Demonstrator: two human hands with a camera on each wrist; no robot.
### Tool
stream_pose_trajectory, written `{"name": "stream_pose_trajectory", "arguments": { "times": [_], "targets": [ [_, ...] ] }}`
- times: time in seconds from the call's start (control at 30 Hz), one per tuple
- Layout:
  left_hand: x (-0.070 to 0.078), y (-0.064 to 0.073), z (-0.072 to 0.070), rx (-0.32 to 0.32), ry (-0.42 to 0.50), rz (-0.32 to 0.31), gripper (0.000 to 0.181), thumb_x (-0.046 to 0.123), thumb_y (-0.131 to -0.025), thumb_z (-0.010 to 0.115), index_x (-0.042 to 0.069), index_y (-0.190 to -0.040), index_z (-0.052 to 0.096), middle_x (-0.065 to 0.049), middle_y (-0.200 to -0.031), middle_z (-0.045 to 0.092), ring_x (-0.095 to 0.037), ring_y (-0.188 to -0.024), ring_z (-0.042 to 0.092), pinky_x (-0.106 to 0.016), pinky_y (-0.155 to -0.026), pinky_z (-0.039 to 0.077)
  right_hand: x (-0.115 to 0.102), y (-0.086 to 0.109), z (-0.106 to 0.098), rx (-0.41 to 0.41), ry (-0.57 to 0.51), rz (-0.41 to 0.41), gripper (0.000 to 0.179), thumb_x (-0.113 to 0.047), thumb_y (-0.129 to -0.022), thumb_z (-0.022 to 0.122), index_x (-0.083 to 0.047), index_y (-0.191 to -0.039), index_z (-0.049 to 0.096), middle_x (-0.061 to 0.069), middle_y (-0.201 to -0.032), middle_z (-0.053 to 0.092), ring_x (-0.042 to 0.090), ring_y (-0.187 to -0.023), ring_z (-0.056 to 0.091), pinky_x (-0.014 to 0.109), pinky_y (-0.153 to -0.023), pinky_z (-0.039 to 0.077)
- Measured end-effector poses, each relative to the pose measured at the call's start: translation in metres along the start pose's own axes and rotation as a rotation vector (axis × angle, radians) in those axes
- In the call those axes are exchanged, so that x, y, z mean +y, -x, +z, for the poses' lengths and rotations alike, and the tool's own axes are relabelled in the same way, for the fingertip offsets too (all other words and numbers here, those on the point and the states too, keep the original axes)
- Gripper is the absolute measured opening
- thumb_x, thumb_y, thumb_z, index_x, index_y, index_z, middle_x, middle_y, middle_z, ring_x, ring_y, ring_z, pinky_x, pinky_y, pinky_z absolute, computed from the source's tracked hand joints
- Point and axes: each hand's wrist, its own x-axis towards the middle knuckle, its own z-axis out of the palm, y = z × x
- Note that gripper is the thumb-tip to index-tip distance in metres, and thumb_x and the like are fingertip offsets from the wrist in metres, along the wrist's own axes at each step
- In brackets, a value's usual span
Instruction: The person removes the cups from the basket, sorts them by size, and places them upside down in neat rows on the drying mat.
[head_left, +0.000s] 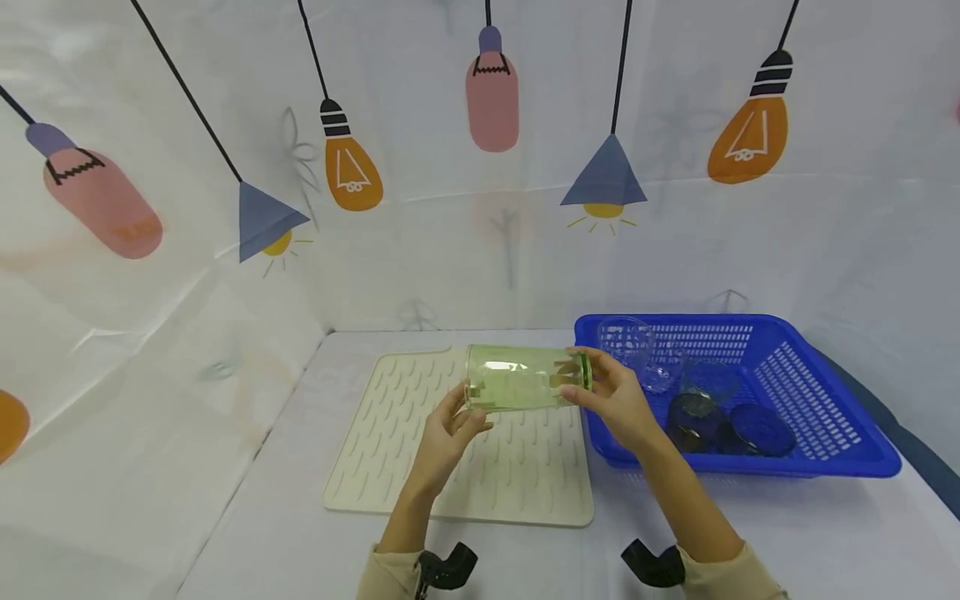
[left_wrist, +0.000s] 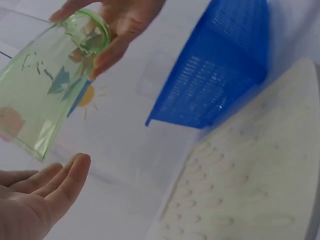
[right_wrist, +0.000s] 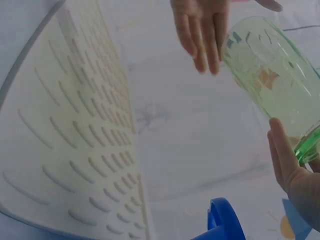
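Note:
A clear green drinking glass [head_left: 525,379] lies sideways in the air above a cream ridged mat [head_left: 517,475]. My right hand [head_left: 618,400] grips it round its thick base, thumb on the near side. In the left wrist view the right hand [left_wrist: 127,30] holds the base of the same glass [left_wrist: 55,75]. My left hand [head_left: 442,446] is by the rim end; its fingers [right_wrist: 205,40] look straight in the right wrist view. A small gap separates the left hand [left_wrist: 45,200] from the glass in the left wrist view.
A blue plastic basket [head_left: 847,417] stands right of the mat. Inside it are a clear glass mug [head_left: 628,342], another clear glass [head_left: 708,379] and two dark glass pieces, one upright [head_left: 693,421] and one beside it [head_left: 761,429]. Behind hangs a white sheet printed with lamps.

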Motion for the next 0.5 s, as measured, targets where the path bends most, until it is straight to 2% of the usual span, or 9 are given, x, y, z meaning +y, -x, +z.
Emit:
{"name": "stream_pose_trajectory", "arguments": {
  "times": [0.13,0.23,0.33,0.5],
  "targets": [
    [-0.015,0.012,-0.007,0.046,-0.215,0.055,0.063,0.013,-0.089,0.065,-0.007,-0.140,0.034,-0.023,-0.135,0.047,-0.039,-0.113,0.055,-0.036,-0.092,0.051,-0.004,-0.007,-0.003,0.010,0.036,0.038,0.053,-0.003,-0.086,0.066,0.007,-0.132,0.042,0.021,-0.116,0.058,0.009,-0.098,0.064,0.026,-0.081,0.054],
    [-0.027,0.021,-0.013,0.101,-0.369,0.087,0.057,0.015,-0.085,0.069,-0.003,-0.134,0.046,-0.016,-0.123,0.059,-0.035,-0.109,0.059,-0.041,-0.087,0.052,-0.006,-0.013,-0.003,0.013,0.069,0.062,0.054,-0.006,-0.086,0.067,0.005,-0.133,0.043,0.025,-0.119,0.055,0.011,-0.101,0.064,0.025,-0.082,0.054],
    [-0.037,0.032,-0.020,0.160,-0.500,0.113,0.054,0.021,-0.082,0.073,0.000,-0.128,0.054,-0.013,-0.116,0.064,-0.034,-0.105,0.061,-0.045,-0.083,0.053,-0.006,-0.020,-0.003,0.003,0.094,0.079,0.056,-0.008,-0.085,0.068,0.003,-0.134,0.043,0.025,-0.120,0.054,0.020,-0.107,0.062,0.024,-0.083,0.053],
    [-0.049,0.048,-0.033,0.235,-0.727,0.163,0.055,0.025,-0.079,0.076,-0.004,-0.122,0.057,-0.018,-0.114,0.064,-0.035,-0.101,0.062,-0.046,-0.078,0.054,-0.007,-0.034,-0.002,-0.033,0.127,0.082,0.059,-0.012,-0.084,0.070,0.001,-0.134,0.044,0.022,-0.123,0.053,0.035,-0.115,0.055,0.024,-0.083,0.053]
  ]
}}
